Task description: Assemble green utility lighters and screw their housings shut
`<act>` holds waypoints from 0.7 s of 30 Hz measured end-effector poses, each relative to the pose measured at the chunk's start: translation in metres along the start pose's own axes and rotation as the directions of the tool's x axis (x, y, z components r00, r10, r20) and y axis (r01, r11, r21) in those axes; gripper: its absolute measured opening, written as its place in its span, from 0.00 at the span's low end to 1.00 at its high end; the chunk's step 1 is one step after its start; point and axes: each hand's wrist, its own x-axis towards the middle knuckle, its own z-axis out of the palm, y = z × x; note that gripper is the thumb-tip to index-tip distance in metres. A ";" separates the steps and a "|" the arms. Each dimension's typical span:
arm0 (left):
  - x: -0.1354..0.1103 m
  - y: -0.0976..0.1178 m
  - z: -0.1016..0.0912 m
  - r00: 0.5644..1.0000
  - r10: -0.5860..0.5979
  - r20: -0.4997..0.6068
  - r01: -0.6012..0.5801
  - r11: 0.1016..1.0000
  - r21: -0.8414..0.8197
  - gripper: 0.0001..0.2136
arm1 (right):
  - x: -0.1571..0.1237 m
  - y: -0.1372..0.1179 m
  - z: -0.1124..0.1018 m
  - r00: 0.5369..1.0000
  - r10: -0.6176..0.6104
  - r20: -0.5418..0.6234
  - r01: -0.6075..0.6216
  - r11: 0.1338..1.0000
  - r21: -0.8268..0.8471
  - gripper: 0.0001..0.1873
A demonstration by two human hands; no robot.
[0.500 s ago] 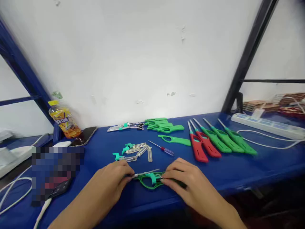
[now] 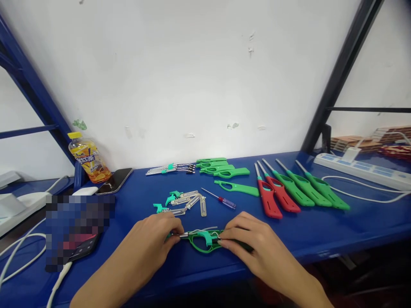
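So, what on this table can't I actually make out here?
All in the head view:
Held green casing: handle end mostly covered by the right hand.
Held metal tube: outer end hidden by the left hand.
Power strip at right: end cut off by the picture edge.
Drink bottle: fine print too small.
Pixelated patch: contents obscured.

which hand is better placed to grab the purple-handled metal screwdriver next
Right hand, probably: the screwdriver lies just beyond it, handle nearest. The left hand, pinching the silver metal tube, is farther off. Both look occupied.
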 end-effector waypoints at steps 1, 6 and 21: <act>0.000 0.000 0.000 1.000 0.001 -0.001 -0.001 1.000 -0.006 0.08 | 0.000 0.000 0.000 1.000 0.000 0.000 0.000 1.000 0.000 0.08; 0.000 0.000 0.002 1.000 0.011 -0.019 -0.012 0.999 -0.040 0.07 | -0.002 -0.001 -0.001 1.000 -0.004 -0.002 0.004 1.000 0.005 0.08; 0.007 -0.019 0.008 0.999 0.002 -0.038 -0.011 0.970 -0.242 0.02 | -0.003 -0.002 -0.001 1.000 0.006 -0.011 -0.006 1.000 0.009 0.07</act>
